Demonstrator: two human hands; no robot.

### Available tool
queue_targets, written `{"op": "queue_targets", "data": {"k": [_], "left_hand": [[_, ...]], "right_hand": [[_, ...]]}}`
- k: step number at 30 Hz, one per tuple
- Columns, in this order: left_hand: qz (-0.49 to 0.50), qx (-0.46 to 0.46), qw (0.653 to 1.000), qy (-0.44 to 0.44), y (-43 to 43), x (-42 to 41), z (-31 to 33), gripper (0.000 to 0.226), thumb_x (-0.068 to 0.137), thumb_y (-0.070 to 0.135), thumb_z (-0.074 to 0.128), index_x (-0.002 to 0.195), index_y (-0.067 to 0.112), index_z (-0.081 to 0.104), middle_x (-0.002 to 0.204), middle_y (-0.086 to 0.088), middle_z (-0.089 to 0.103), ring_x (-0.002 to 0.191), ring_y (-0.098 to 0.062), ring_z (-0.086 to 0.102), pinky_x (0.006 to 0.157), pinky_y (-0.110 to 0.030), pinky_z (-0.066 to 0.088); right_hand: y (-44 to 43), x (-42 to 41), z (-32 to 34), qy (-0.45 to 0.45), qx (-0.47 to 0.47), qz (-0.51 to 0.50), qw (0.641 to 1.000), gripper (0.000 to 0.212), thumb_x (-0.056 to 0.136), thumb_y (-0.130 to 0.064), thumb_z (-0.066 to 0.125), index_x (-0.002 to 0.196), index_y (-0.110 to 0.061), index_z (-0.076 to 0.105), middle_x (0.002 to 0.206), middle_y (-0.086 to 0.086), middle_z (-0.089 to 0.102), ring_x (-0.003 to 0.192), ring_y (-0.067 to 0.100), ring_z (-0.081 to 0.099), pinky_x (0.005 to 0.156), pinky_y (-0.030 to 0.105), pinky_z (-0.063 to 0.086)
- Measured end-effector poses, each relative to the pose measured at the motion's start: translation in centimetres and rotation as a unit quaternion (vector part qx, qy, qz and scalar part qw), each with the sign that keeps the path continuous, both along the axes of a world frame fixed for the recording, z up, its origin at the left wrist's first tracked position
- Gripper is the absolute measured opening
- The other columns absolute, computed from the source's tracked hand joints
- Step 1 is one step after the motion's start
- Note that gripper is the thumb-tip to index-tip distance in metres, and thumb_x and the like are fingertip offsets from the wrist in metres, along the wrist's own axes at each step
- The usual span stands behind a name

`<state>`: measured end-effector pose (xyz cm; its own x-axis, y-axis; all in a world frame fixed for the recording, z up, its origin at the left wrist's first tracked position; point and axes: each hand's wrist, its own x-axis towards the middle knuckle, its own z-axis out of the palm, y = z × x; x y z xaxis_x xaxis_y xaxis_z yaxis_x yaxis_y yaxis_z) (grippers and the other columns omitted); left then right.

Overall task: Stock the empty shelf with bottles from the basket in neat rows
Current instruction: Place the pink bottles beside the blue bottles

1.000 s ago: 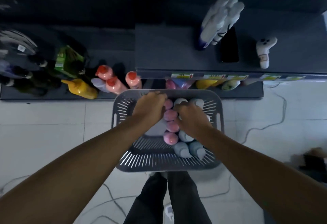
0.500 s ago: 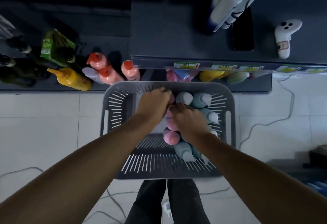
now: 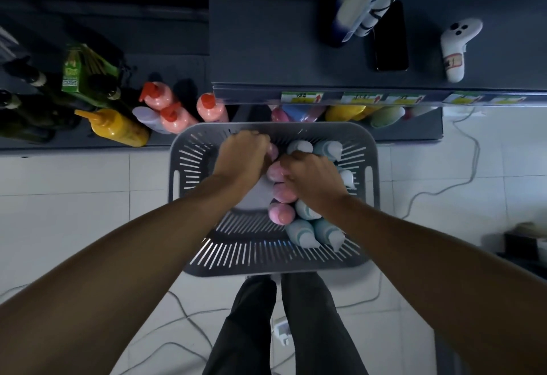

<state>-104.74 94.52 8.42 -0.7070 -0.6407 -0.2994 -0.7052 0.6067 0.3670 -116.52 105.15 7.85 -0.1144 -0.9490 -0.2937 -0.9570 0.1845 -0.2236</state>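
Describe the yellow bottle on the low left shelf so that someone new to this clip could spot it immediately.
Start at the grey slotted basket on the floor, then look to the dark low shelf left of it. The yellow bottle lies tilted near the shelf's front edge, its pointed nozzle aimed left. It is the only yellow one there; its neighbours are orange-pink pump bottles and dark glass bottles.

Dim white-tiled floor [image 3: 74,211], dark shelving [image 3: 281,49]

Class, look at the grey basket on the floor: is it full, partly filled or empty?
Partly filled. Pink bottles and pale blue bottles crowd the basket's right half; its slotted left floor shows bare.
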Motion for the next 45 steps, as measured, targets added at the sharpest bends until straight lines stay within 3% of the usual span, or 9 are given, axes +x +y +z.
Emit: {"op": "queue_targets", "data": {"k": [3,7,10,15,22,27,32,38,45], "left_hand": [[0.013,0.005,1.0,-0.008,-0.1,0.5,2.4,0.014,0.091,0.03,0.059,0.09,0.024,0.072,0.101,-0.005,0.071,0.094,-0.032,0.067,0.081,-0.04,0.052],[0.008,-0.005,1.0,-0.021,-0.7,0.5,7.0,0.015,0.085,0.029,0.068,0.072,0.031,0.061,0.092,-0.007,0.069,0.086,-0.035,0.067,0.067,-0.033,0.043],[-0.005,-0.039,0.999,-0.033,-1.3,0.2,10.3,0.005,0.082,0.025,0.067,0.08,0.022,0.071,0.092,-0.011,0.071,0.089,-0.037,0.068,0.069,-0.037,0.048],[0.012,-0.072,0.997,-0.033,-2.1,-0.2,15.7,0.02,0.081,0.03,0.068,0.097,0.022,0.076,0.094,-0.014,0.068,0.092,-0.041,0.067,0.071,-0.037,0.052],[-0.013,-0.083,0.996,-0.005,-2.3,-1.4,24.7,0.015,0.078,0.029,0.076,0.091,0.02,0.078,0.092,-0.012,0.069,0.082,-0.036,0.068,0.075,-0.04,0.06],[-0.033,-0.096,0.994,0.026,-1.9,-3.2,31.1,0.016,0.072,0.032,0.082,0.082,0.021,0.077,0.085,-0.004,0.071,0.076,-0.026,0.068,0.072,-0.038,0.061],[-0.064,-0.139,0.987,0.054,-0.9,-5.6,36.9,0.019,0.068,0.03,0.077,0.082,0.017,0.079,0.079,-0.005,0.072,0.072,-0.025,0.068,0.066,-0.039,0.061],[-0.086,-0.174,0.976,0.102,0.7,-9.4,42.8,0.017,0.068,0.029,0.077,0.079,0.017,0.079,0.073,-0.002,0.07,0.068,-0.021,0.067,0.064,-0.037,0.061],[-0.098,-0.188,0.968,0.131,2.2,-16.6,47.9,0.013,0.069,0.026,0.077,0.074,0.014,0.077,0.071,-0.003,0.073,0.071,-0.019,0.07,0.063,-0.043,0.061]], "right_hand": [[-0.4,-0.5,2.1,-0.007,-0.024,-0.013,1.0,0.012,0.083,-0.019,0.066,0.092,-0.011,0.066,0.094,0.014,0.07,0.081,0.037,0.067,0.062,0.033,0.03],[-1.2,-0.9,6.6,-0.015,-0.031,-0.02,0.999,0.012,0.084,-0.021,0.056,0.09,-0.014,0.063,0.096,0.013,0.07,0.086,0.037,0.066,0.065,0.035,0.037],[-1.7,-1.3,10.0,-0.011,-0.04,-0.026,0.999,0.017,0.079,-0.024,0.059,0.091,-0.013,0.066,0.098,0.012,0.068,0.088,0.037,0.065,0.064,0.034,0.037],[-2.4,-2.6,15.7,0.013,-0.048,-0.052,0.997,0.024,0.076,-0.029,0.066,0.098,-0.022,0.071,0.091,0.013,0.07,0.09,0.038,0.066,0.074,0.037,0.053],[-1.7,-5.7,24.4,0.002,-0.109,-0.066,0.992,0.013,0.072,-0.026,0.069,0.083,-0.019,0.072,0.071,-0.001,0.062,0.075,0.029,0.065,0.063,0.032,0.05],[-0.1,-8.1,30.9,0.011,-0.134,-0.065,0.989,0.016,0.07,-0.025,0.077,0.085,-0.02,0.072,0.085,-0.002,0.071,0.08,0.022,0.063,0.068,0.029,0.046],[1.9,-10.4,37.3,0.021,-0.172,-0.058,0.983,0.018,0.069,-0.022,0.081,0.084,-0.014,0.075,0.083,-0.001,0.072,0.08,0.022,0.064,0.078,0.035,0.053],[3.8,-14.0,44.9,0.028,-0.155,-0.091,0.983,0.014,0.068,-0.023,0.082,0.079,-0.02,0.074,0.071,-0.012,0.068,0.073,0.01,0.066,0.063,0.026,0.053],[5.9,-21.3,50.1,0.042,-0.176,-0.089,0.98,0.016,0.065,-0.024,0.084,0.073,-0.024,0.07,0.07,-0.014,0.069,0.072,0.001,0.064,0.069,0.032,0.058]]}}
